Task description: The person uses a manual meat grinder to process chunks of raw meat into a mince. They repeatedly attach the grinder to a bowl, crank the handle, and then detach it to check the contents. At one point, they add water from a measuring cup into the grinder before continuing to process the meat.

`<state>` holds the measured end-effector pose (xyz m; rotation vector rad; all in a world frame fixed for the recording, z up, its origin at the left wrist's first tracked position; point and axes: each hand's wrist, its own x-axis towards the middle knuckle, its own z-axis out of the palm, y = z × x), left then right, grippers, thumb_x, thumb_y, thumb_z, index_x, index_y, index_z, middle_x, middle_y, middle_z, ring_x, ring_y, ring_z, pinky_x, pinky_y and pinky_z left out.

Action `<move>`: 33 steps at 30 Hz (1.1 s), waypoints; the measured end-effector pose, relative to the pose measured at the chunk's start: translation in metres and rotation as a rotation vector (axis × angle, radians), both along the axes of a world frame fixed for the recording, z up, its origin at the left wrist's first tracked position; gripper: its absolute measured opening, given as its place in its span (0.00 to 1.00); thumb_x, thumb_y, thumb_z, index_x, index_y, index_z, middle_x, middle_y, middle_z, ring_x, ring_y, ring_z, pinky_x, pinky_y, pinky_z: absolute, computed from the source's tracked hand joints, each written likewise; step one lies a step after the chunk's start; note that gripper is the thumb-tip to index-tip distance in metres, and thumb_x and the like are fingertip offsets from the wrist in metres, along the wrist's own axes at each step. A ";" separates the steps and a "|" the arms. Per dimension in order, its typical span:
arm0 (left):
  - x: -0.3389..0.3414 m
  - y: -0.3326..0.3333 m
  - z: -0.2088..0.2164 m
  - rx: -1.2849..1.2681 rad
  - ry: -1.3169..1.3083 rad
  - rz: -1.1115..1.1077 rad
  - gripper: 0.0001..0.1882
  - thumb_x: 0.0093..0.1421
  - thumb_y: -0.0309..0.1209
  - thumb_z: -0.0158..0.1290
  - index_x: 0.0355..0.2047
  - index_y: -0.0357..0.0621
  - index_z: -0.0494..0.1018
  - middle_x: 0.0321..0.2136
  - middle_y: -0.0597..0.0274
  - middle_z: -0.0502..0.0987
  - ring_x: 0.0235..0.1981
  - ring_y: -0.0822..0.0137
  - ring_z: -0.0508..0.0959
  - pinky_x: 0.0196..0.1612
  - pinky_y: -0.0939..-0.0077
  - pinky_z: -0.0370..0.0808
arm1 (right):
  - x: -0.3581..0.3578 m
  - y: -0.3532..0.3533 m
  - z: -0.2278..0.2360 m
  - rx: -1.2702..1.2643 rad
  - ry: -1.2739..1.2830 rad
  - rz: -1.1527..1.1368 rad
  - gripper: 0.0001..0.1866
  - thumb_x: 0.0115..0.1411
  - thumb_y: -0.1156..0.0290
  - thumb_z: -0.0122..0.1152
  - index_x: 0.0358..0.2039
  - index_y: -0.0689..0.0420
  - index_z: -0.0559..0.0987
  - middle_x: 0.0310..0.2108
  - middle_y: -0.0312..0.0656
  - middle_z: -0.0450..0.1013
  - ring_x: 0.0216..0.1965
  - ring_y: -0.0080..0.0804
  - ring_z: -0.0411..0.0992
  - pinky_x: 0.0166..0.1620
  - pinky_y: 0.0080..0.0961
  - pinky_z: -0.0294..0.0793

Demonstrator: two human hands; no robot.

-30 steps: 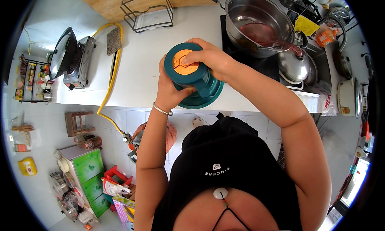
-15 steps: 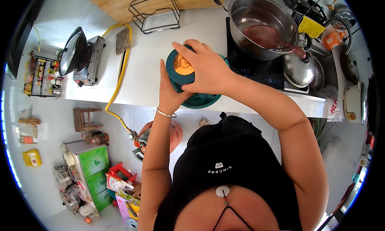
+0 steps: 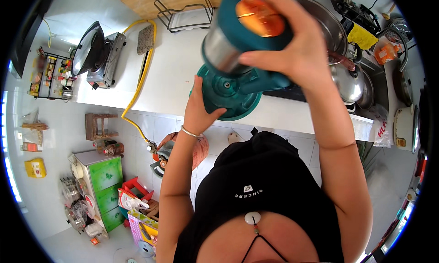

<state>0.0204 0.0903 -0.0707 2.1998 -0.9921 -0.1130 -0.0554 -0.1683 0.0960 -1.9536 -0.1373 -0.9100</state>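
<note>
My right grip [image 3: 297,48] closed around the teal-lidded steel jar [image 3: 238,39], held raised above its teal base [image 3: 228,96], which my left grip [image 3: 201,110] clasped at the white bench's [image 3: 173,71] near edge.

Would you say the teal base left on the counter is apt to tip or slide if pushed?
Probably not tip: the teal base looks low and wide, lying flat on the white counter. It may slide, since that surface looks smooth; the left hand steadies its rim. It looks like rigid plastic, likely light.
</note>
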 end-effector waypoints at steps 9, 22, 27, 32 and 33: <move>-0.028 -0.026 0.018 0.319 -0.306 -0.238 0.40 0.36 0.27 0.69 0.53 0.35 0.69 0.50 0.49 0.69 0.57 0.47 0.68 0.60 0.40 0.65 | -0.080 -0.050 -0.015 0.307 -0.017 -0.138 0.50 0.30 0.72 0.77 0.60 0.64 0.72 0.52 0.46 0.73 0.53 0.34 0.72 0.61 0.29 0.67; 0.057 0.055 0.048 -0.654 0.530 -0.027 0.41 0.44 0.21 0.67 0.60 0.33 0.62 0.56 0.50 0.68 0.58 0.57 0.71 0.59 0.58 0.72 | -0.140 -0.060 -0.051 0.559 0.063 -0.227 0.53 0.31 0.70 0.73 0.63 0.68 0.67 0.55 0.49 0.71 0.57 0.37 0.70 0.63 0.29 0.64; 0.059 0.090 0.049 -1.061 0.659 0.102 0.44 0.48 0.21 0.62 0.65 0.32 0.56 0.60 0.49 0.67 0.60 0.54 0.69 0.63 0.57 0.66 | -0.142 -0.061 -0.065 0.515 0.082 -0.255 0.53 0.30 0.68 0.74 0.63 0.67 0.66 0.55 0.49 0.71 0.57 0.37 0.71 0.63 0.29 0.64; 0.049 0.112 0.032 -1.076 0.664 0.181 0.44 0.48 0.22 0.62 0.65 0.31 0.55 0.59 0.49 0.68 0.60 0.54 0.69 0.65 0.56 0.64 | -0.138 -0.054 -0.068 0.519 0.125 -0.270 0.53 0.30 0.72 0.75 0.63 0.67 0.67 0.54 0.48 0.72 0.56 0.36 0.71 0.63 0.29 0.65; 0.048 0.118 0.026 -1.086 0.673 0.187 0.43 0.49 0.21 0.61 0.65 0.32 0.56 0.59 0.50 0.69 0.60 0.53 0.70 0.65 0.53 0.64 | -0.136 -0.052 -0.068 0.525 0.127 -0.266 0.52 0.30 0.73 0.74 0.63 0.67 0.67 0.54 0.48 0.72 0.56 0.36 0.72 0.62 0.29 0.65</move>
